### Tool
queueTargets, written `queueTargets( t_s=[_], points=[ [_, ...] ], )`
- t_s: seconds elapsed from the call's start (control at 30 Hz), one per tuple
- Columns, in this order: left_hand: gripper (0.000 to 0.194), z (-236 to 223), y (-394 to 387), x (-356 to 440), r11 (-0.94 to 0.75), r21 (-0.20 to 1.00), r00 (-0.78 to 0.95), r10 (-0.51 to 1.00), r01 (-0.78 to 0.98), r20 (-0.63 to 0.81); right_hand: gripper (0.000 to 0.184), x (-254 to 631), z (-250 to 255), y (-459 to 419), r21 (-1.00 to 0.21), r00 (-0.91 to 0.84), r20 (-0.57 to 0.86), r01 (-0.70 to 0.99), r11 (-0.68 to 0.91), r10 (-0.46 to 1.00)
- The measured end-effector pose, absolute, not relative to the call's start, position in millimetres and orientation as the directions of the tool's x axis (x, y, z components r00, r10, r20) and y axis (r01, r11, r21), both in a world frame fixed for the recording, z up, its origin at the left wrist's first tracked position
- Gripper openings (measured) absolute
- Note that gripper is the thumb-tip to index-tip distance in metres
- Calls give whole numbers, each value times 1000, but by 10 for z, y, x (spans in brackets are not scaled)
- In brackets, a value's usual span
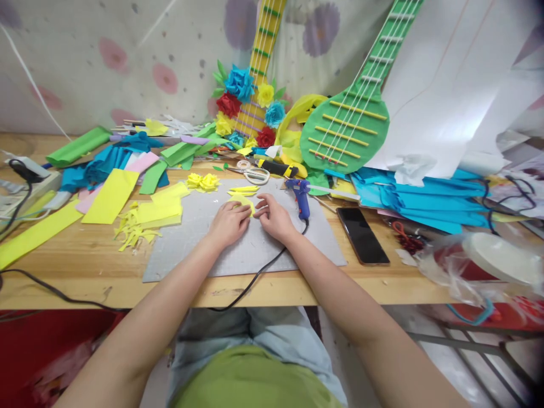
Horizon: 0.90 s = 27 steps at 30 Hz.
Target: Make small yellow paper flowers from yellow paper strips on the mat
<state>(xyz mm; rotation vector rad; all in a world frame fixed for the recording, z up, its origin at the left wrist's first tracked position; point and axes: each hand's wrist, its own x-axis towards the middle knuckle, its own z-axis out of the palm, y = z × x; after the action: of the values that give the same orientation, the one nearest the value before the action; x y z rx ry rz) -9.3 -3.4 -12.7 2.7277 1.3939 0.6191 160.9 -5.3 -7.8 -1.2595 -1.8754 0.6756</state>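
Note:
My left hand (230,222) lies over a small yellow crepe paper piece (242,200), its fingers stretched flat on the paper's near part. Close by on the right, my right hand (275,218) has bent fingers spread apart at the paper's right edge, with nothing visible in them. Both hands are above a grey cutting board (182,258). Just beyond them lie thin yellow petal-shaped pieces (244,190). A bunched yellow paper flower (203,182) sits to their left. The blue glue gun (301,198) rests right of my right hand.
Yellow paper strips (111,195) and shredded scraps (135,228) cover the left side. Scissors (255,175) lie behind the board. A phone (362,236) is at right, near blue crepe paper (420,195). A green paper instrument (345,133) leans at back. The glue gun's cord (259,273) crosses the board.

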Motion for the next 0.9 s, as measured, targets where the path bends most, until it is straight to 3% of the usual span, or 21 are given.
queueTargets(
  t_s=[0.3,0.5,0.7,0.9],
  points=[
    [32,-131,-13,-82,-632,188,539,753,752,377,51,1622,-46,-58,-805,-187,292,482,346,938],
    [32,-124,-18,-74,-652,168,551,729,739,405,50,1621,-41,-52,-828,-77,196,521,207,978],
    [34,-132,3,-79,-679,142,584,704,721,404,54,1605,-42,-44,-834,-165,240,470,290,957],
    [38,-107,-3,-71,-668,150,586,722,729,368,49,1600,-77,-12,-852,-75,189,482,201,979]
  ],
)
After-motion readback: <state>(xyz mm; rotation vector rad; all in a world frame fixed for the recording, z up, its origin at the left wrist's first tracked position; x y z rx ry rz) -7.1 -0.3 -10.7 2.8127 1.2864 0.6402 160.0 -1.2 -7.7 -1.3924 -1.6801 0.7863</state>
